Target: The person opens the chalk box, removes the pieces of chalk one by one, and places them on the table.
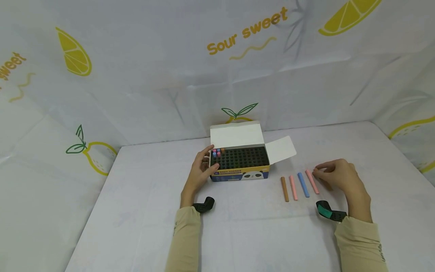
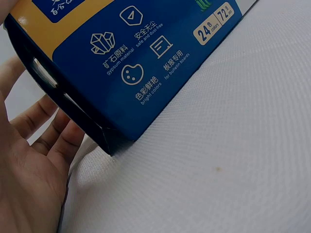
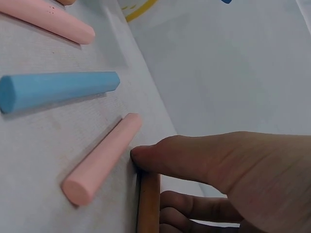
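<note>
From afar I see the left hand [image 1: 199, 172] gripping the chalk box [image 1: 234, 176] at its left edge; the right hand [image 1: 341, 175] pinches an orange chalk stick [image 3: 149, 204] just right of a pink stick [image 1: 312, 182]. A gap of tabletop [image 1: 273, 189] parts the box's right edge from the brown stick [image 1: 284, 189].

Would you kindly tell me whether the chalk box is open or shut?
The box is open: its white lid stands raised, showing the holed black insert.
</note>
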Tool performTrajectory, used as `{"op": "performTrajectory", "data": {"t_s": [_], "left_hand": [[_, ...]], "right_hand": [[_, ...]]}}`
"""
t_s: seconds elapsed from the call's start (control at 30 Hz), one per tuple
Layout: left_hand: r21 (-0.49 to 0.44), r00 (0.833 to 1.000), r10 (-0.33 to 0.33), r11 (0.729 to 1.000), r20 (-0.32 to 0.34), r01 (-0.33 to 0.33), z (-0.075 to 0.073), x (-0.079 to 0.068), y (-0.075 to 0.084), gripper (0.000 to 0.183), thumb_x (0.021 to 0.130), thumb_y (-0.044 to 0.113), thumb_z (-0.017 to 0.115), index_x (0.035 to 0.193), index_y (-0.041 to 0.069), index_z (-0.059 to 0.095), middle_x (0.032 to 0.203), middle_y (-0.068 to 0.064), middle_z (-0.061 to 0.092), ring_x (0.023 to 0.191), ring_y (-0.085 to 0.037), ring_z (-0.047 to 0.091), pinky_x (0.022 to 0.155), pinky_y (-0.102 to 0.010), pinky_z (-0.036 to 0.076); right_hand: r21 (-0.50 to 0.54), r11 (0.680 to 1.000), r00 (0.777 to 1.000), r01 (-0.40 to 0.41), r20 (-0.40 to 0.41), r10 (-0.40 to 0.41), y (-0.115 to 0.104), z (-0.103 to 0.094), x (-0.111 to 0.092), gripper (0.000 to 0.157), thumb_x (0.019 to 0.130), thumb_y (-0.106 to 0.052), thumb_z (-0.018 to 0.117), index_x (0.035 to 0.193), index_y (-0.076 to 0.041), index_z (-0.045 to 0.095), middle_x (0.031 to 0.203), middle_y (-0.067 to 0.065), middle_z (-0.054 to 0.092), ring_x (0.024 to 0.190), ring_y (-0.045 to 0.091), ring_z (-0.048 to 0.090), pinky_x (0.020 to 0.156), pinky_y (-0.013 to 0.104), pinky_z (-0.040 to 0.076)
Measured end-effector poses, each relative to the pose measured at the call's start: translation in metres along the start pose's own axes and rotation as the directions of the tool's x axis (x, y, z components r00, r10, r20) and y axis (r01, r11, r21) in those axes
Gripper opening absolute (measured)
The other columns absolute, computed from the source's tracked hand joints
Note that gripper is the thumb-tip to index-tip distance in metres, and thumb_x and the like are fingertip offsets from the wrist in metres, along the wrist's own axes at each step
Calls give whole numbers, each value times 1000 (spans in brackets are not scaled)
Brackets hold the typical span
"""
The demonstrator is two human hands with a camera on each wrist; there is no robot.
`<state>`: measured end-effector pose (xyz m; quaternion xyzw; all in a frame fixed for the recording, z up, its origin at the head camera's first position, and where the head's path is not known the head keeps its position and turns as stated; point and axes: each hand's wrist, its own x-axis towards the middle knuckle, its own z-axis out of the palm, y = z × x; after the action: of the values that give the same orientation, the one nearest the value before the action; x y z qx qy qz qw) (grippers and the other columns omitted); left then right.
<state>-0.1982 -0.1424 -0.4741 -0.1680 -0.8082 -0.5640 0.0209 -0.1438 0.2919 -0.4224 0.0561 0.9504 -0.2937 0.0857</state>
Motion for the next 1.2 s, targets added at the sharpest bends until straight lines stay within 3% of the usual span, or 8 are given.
{"op": "performTrajectory", "data": {"t_s": [0.2, 0.37, 0.47, 0.63, 0.7, 0.87, 1.07, 1.2], "left_hand": [[2, 1000, 1, 1000, -4, -1, 0, 0, -1, 67, 94, 28, 68, 155, 28, 43, 129, -13, 49, 105, -20, 47, 92, -39, 46], [-5, 1000, 6, 1000, -8, -6, -1, 0, 0, 67, 93, 23, 68, 156, 27, 43, 130, -14, 50, 104, -21, 47, 90, -38, 46], [1, 1000, -1, 1000, -10, 1, -1, 0, 0, 67, 94, 24, 68, 156, 28, 43, 131, -13, 49, 105, -21, 48, 90, -37, 46], [2, 1000, 1, 1000, -9, -1, -2, 1, 1, 67, 94, 22, 68, 156, 27, 42, 131, -14, 49, 105, -21, 47, 90, -36, 45], [-1, 1000, 3, 1000, -5, -3, -3, 1, 6, 67, 94, 18, 67, 157, 23, 42, 130, -16, 49, 105, -22, 47, 90, -36, 45], [-11, 1000, 4, 1000, 7, -4, -3, 2, 4, 68, 94, 27, 68, 156, 25, 42, 130, -16, 48, 106, -21, 45, 91, -38, 44], [-21, 1000, 15, 1000, 4, -15, -3, 2, -2, 71, 93, 45, 69, 156, 27, 42, 132, -13, 48, 107, -19, 45, 91, -36, 43], [-21, 1000, 12, 1000, 15, -11, -1, 1, -1, 70, 93, 41, 69, 156, 26, 42, 131, -14, 48, 107, -19, 45, 91, -35, 43]], "right_hand": [[2, 1000, 1000, 14, 5, -14, -1, -3, -2, 53, 96, -38, 67, 126, 5, 68, 120, 37, 65, 109, 53, 59, 76, 54, 52], [30, 997, 989, 75, -132, -70, -7, -6, -4, 50, 96, -34, 69, 124, 7, 69, 112, 36, 69, 101, 48, 64, 69, 43, 52], [57, 991, 962, 122, -251, -104, -14, -6, -6, 44, 94, -28, 72, 119, 8, 71, 102, 33, 72, 80, 24, 68, 62, 30, 48], [101, 975, 905, 196, -403, -140, -29, -10, -10, 38, 92, -24, 74, 116, 5, 74, 93, 29, 75, 65, -18, 48, 58, 13, 41], [129, 966, 878, 226, -456, -144, -37, -12, -11, 36, 91, -23, 76, 115, 3, 76, 82, 7, 78, 65, -23, 46, 60, 8, 39], [256, 921, 819, 292, -564, -103, -63, -11, -12, 30, 89, -20, 77, 111, 0, 78, 75, -41, 52, 68, -22, 52, 68, 0, 41], [416, 801, 779, 430, -619, -97, -99, -3, -5, 27, 88, -8, 76, 114, 2, 77, 82, -27, 62, 77, -7, 61, 74, 3, 49], [409, 781, 777, 472, -612, -149, -122, 7, 0, 27, 89, -9, 76, 114, 2, 77, 86, -24, 63, 79, -7, 60, 75, 3, 48]]}}
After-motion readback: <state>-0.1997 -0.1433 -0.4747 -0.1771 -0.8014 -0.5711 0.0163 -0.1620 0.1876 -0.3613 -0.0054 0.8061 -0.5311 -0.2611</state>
